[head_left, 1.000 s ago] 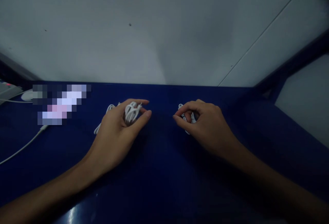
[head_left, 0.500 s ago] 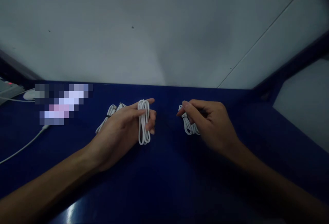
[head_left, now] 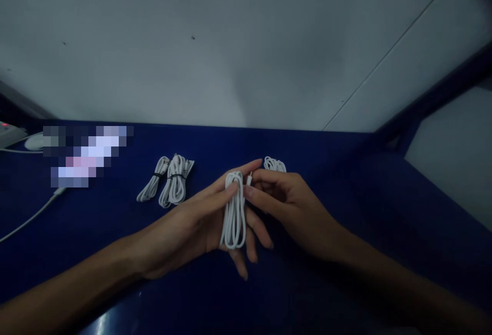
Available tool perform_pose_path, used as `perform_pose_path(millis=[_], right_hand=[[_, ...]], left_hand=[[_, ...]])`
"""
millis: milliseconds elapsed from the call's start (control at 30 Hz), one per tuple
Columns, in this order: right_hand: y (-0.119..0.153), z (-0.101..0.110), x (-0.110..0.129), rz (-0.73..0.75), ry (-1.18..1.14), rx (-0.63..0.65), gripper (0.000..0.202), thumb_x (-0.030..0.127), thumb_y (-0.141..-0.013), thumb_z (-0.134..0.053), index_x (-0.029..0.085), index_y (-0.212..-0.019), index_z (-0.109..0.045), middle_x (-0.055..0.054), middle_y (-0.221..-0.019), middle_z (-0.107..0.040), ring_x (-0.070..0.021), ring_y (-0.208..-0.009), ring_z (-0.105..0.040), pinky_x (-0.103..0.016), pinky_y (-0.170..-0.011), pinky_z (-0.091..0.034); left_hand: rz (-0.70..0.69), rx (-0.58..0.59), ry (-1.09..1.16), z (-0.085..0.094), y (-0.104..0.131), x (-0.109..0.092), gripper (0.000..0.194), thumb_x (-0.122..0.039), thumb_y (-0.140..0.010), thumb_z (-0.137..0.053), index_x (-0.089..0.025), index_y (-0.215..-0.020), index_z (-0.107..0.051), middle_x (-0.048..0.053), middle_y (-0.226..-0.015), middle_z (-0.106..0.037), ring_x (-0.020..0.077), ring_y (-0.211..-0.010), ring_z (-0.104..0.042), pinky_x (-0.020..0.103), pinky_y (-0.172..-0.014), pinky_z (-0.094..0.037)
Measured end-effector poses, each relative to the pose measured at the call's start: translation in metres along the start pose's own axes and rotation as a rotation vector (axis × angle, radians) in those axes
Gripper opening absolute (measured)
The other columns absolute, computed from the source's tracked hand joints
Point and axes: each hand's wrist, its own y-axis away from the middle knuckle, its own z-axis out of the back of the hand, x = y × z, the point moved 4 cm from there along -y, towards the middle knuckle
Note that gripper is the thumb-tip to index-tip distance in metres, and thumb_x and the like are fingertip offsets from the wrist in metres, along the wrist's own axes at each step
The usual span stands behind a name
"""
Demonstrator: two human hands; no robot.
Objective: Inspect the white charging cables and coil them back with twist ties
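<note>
A coiled white charging cable (head_left: pixel 233 222) lies across the palm of my left hand (head_left: pixel 200 217), pinned there by the thumb while the lower fingers spread out below it. Close on its right, my right hand (head_left: pixel 295 204) pinches a small white cable plug (head_left: pixel 249 179) between thumb and forefinger. Behind my right hand, another coiled white cable (head_left: pixel 275 164) rests on the table, partly hidden by the fingers. Beyond my left wrist lie bundled white cables (head_left: pixel 175 184) with dark ties, and a further tied cable bundle (head_left: pixel 152 180) beside them.
The blue tabletop (head_left: pixel 184 304) meets a grey-white panel (head_left: pixel 161 58) at the back. On the left a lit, pixelated phone-like object (head_left: pixel 92 153) has a white cord (head_left: pixel 33 222) running from it. A white object (head_left: pixel 34 141) with a cord sits at the far left.
My left hand has moved right and slightly down with the coiled cable, uncovering the bundles behind it. My right hand has come left to meet it and now grips the plug.
</note>
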Motion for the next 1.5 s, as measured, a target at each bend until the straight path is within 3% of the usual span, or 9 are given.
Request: perform_pose_path(millis=[100,267,467,600,767,1067,1233,1367,1500], right_hand=[[0.000,-0.003,0.001,-0.005,-0.135,0.025,0.024,0.040,-0.109,-0.073,0.021,-0.093,-0.074,-0.002,-0.088,-0.076,-0.0177,-0.085,-0.074,-0.034,-0.083,-0.059],[-0.002,0.001,0.001,0.006,-0.160,-0.055,0.015,0.029,-0.102,-0.081,0.021,-0.091,-0.073,0.003,-0.073,-0.069,-0.0118,-0.066,-0.063,-0.028,-0.068,-0.053],[0.000,0.004,0.002,0.074,0.000,-0.176,0.018,0.034,-0.104,-0.079,0.021,-0.092,-0.078,0.001,-0.081,-0.074,-0.0121,-0.072,-0.067,-0.026,-0.067,-0.054],[0.003,0.007,0.000,0.061,0.103,-0.256,0.030,0.041,-0.106,-0.077,0.021,-0.084,-0.073,0.003,-0.073,-0.068,-0.0109,-0.064,-0.061,-0.025,-0.060,-0.049],[0.005,0.010,-0.004,0.060,0.131,-0.313,0.031,0.045,-0.105,-0.078,0.022,-0.087,-0.068,0.003,-0.076,-0.070,-0.0133,-0.067,-0.063,-0.027,-0.059,-0.051],[-0.001,0.006,0.000,0.032,0.015,-0.164,0.028,0.039,-0.108,-0.074,0.021,-0.087,-0.077,-0.001,-0.088,-0.073,-0.0142,-0.079,-0.068,-0.027,-0.067,-0.056],[-0.002,0.007,-0.001,0.028,-0.049,-0.128,0.028,0.040,-0.107,-0.075,0.023,-0.084,-0.077,0.000,-0.085,-0.073,-0.0149,-0.077,-0.068,-0.029,-0.072,-0.059],[-0.003,0.007,-0.003,0.005,-0.099,-0.130,0.030,0.042,-0.104,-0.079,0.023,-0.081,-0.075,-0.002,-0.087,-0.075,-0.0183,-0.084,-0.073,-0.032,-0.077,-0.062],[-0.003,0.008,-0.003,0.017,-0.124,-0.141,0.024,0.038,-0.102,-0.082,0.024,-0.083,-0.078,-0.001,-0.088,-0.077,-0.0171,-0.083,-0.074,-0.031,-0.080,-0.063]], left_hand=[[-0.010,-0.003,-0.003,0.001,-0.002,0.001,0.057,-0.057,-0.119,-0.037,-0.034,-0.171,-0.044,0.015,-0.113,-0.079,0.0259,-0.094,-0.077,0.039,-0.079,-0.066],[-0.098,-0.135,-0.111,0.004,-0.004,0.000,0.034,-0.046,-0.113,-0.063,-0.023,-0.136,-0.071,0.011,-0.113,-0.074,0.0246,-0.092,-0.076,0.041,-0.079,-0.069],[-0.173,-0.303,-0.351,0.003,0.001,-0.001,0.029,-0.040,-0.111,-0.072,-0.024,-0.135,-0.073,0.008,-0.112,-0.081,0.0221,-0.105,-0.079,0.036,-0.098,-0.065],[-0.187,-0.365,-0.266,0.008,-0.002,0.001,0.031,-0.040,-0.113,-0.067,-0.021,-0.136,-0.075,0.012,-0.119,-0.083,0.0288,-0.117,-0.080,0.043,-0.106,-0.063],[-0.142,-0.364,-0.118,0.017,-0.006,0.004,0.038,-0.045,-0.113,-0.063,-0.018,-0.137,-0.075,0.018,-0.126,-0.081,0.0368,-0.116,-0.078,0.053,-0.096,-0.067],[-0.133,-0.319,-0.134,0.016,-0.005,0.001,0.037,-0.045,-0.114,-0.060,-0.024,-0.139,-0.078,0.014,-0.151,-0.071,0.0341,-0.123,-0.073,0.051,-0.103,-0.063],[-0.142,-0.311,-0.211,0.017,-0.003,0.002,0.030,-0.033,-0.113,-0.064,-0.022,-0.137,-0.080,0.012,-0.134,-0.079,0.0296,-0.119,-0.075,0.047,-0.110,-0.058],[-0.155,-0.339,-0.405,0.016,0.000,-0.002,0.033,-0.036,-0.115,-0.062,-0.023,-0.141,-0.078,0.009,-0.125,-0.080,0.0231,-0.104,-0.074,0.037,-0.097,-0.057],[-0.217,-0.470,-0.592,0.013,0.005,-0.006,0.052,-0.042,-0.112,-0.067,-0.032,-0.162,-0.058,0.005,-0.118,-0.080,0.0226,-0.104,-0.074,0.035,-0.096,-0.059]])
